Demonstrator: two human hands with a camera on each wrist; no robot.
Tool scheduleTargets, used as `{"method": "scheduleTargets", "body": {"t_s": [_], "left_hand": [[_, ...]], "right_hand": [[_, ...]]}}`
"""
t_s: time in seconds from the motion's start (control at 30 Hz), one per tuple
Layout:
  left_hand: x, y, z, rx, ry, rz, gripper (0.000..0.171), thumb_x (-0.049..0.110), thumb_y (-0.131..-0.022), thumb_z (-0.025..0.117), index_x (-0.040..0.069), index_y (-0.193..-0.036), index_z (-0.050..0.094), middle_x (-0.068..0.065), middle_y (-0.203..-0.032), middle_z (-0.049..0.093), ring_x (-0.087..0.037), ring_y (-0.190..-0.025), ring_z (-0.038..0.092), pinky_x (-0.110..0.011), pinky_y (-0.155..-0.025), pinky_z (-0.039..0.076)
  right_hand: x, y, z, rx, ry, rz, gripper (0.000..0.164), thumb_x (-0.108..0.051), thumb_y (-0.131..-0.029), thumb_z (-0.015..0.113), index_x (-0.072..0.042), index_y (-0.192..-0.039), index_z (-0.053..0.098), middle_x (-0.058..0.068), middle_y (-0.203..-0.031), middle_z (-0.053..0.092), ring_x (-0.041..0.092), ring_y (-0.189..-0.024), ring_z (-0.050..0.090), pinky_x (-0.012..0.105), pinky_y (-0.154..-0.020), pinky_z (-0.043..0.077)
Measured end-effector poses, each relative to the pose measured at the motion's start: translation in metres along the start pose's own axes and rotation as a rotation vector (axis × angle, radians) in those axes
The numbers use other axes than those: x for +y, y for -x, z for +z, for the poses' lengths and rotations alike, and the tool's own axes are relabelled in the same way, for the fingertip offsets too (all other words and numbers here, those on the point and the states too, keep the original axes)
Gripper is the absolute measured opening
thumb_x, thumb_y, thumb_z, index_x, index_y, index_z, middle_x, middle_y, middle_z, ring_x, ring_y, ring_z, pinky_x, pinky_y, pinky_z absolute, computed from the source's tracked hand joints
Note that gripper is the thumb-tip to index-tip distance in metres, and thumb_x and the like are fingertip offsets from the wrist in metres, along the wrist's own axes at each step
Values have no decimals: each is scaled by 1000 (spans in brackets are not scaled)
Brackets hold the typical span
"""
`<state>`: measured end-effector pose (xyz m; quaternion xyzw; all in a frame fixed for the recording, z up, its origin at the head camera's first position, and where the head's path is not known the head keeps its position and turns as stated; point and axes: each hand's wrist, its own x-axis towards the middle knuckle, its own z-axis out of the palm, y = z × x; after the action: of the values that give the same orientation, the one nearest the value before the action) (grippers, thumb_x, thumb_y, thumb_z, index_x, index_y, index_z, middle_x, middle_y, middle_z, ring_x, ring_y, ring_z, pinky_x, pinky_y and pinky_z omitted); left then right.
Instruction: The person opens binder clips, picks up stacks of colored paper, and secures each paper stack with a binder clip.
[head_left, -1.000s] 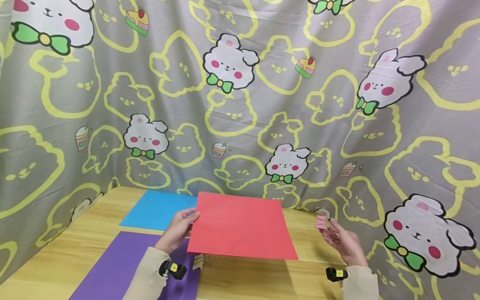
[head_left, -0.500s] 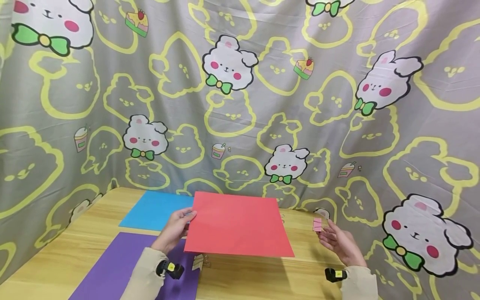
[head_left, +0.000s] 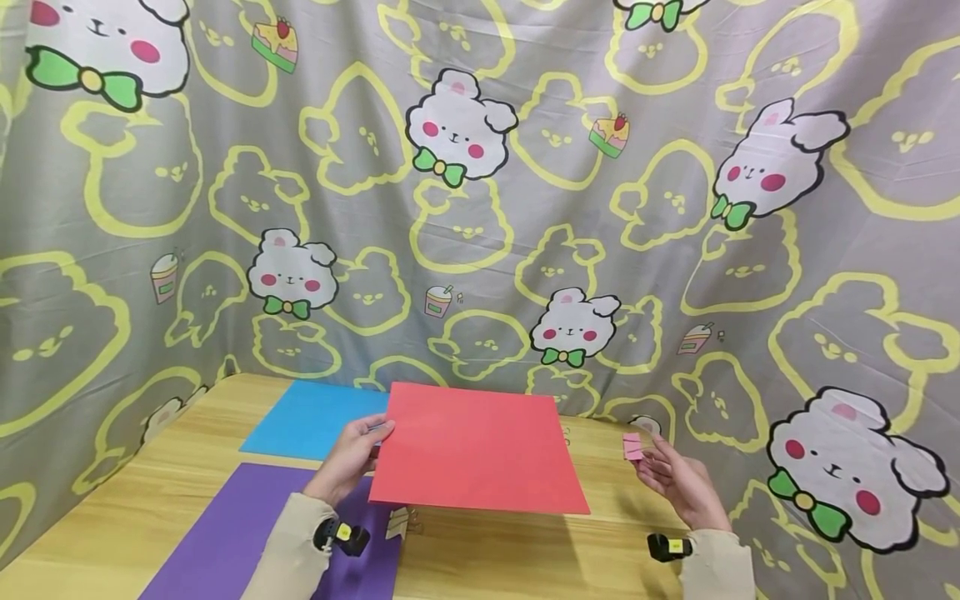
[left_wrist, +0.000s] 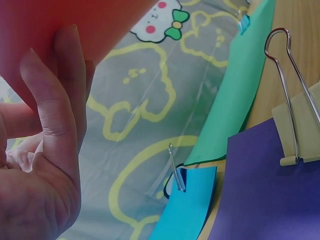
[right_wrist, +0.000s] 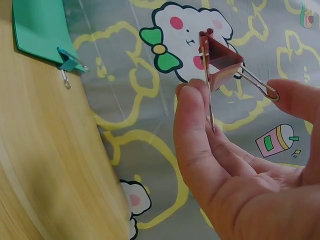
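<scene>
My left hand (head_left: 348, 454) pinches the left edge of a red sheet (head_left: 480, 450), thumb on top and fingers underneath. The sheet is held above the table, slightly tilted. To its right, my right hand (head_left: 682, 483) holds a pink binder clip (head_left: 632, 447) by its wire handles, apart from the sheet. The right wrist view shows the thumb on one handle (right_wrist: 260, 86) and fingers against the other, the clip's mouth pointing away from the palm. In the left wrist view, the left fingers (left_wrist: 55, 105) lie under the red sheet.
On the wooden table (head_left: 150, 442) lie a purple sheet (head_left: 217, 533) with a cream binder clip (head_left: 397, 522) and a blue sheet (head_left: 307, 421) with a blue clip (left_wrist: 182, 179). Green paper (left_wrist: 230, 95) with teal clips (right_wrist: 67, 61) lies farther back. A patterned curtain (head_left: 480, 217) hangs behind.
The red sheet and left hand have shifted slightly left. My right hand with the pink binder clip has also moved a little left, toward the sheet; both grips are unchanged.
</scene>
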<state>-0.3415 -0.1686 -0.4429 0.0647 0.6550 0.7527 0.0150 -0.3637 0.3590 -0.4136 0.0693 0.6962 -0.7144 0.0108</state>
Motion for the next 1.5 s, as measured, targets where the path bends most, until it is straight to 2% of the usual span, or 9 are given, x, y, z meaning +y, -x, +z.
{"method": "scheduleTargets", "body": {"t_s": [0.17, 0.33, 0.63, 0.8, 1.1, 1.33, 1.4, 1.5], "left_hand": [[-1, 0, -1, 1, -9, -1, 62, 24, -110, 51, -11, -156, 29, 8, -89, 75, -6, -73, 74, -25, -67, 62], [0, 1, -1, 5, -6, -7, 61, 24, -110, 51, -11, -156, 30, 8, -89, 75, -6, -73, 74, -25, -67, 62], [2, 2, 1, -22, 14, -1, 61, 22, -111, 49, -11, -157, 27, 8, -89, 75, -6, -73, 74, -25, -68, 63], [0, 1, 2, -23, 11, -2, 61, 22, -111, 50, -12, -156, 27, 8, -88, 75, -6, -73, 74, -25, -68, 63], [0, 1, 4, -19, -1, 2, 62, 22, -111, 50, -12, -156, 27, 7, -88, 75, -6, -71, 73, -25, -66, 62], [0, 0, 5, -4, 0, -2, 58, 20, -111, 49, -12, -155, 30, 8, -87, 75, -5, -71, 72, -24, -66, 62], [0, 0, 6, 1, 0, -2, 57, 20, -111, 49, -12, -155, 31, 8, -87, 75, -5, -71, 72, -23, -65, 61], [1, 0, 7, 0, -1, -3, 57, 20, -111, 49, -12, -154, 31, 9, -87, 75, -5, -70, 72, -23, -65, 61]], "right_hand": [[0, 0, 4, -2, 7, -24, 40, -37, -108, 56, 2, -114, 60, -4, -87, 70, 7, -81, 72, 25, -82, 63], [-1, 0, 11, -8, 19, -43, 42, -39, -106, 58, 2, -116, 59, -6, -88, 70, 6, -82, 72, 23, -83, 63], [1, 0, 22, -10, -21, -55, 42, -39, -107, 57, 1, -115, 61, -4, -86, 72, 6, -81, 72, 22, -82, 62], [3, -2, 26, -26, -42, -55, 35, -36, -107, 57, -2, -111, 63, -4, -87, 72, 7, -82, 72, 23, -83, 62], [4, -4, 30, -28, -62, -49, 32, -34, -106, 59, -4, -117, 59, -6, -91, 70, 5, -83, 72, 22, -84, 62], [4, -4, 33, -24, -76, -49, 21, -33, -106, 60, -12, -105, 65, -7, -89, 72, 5, -81, 72, 22, -82, 62], [3, -4, 34, -26, -70, -46, 23, -33, -106, 60, -10, -108, 63, -7, -89, 72, 5, -81, 72, 22, -82, 62], [3, -5, 35, -28, -48, -43, 35, -34, -106, 59, -2, -121, 59, -8, -91, 71, 4, -82, 71, 22, -83, 62]]}}
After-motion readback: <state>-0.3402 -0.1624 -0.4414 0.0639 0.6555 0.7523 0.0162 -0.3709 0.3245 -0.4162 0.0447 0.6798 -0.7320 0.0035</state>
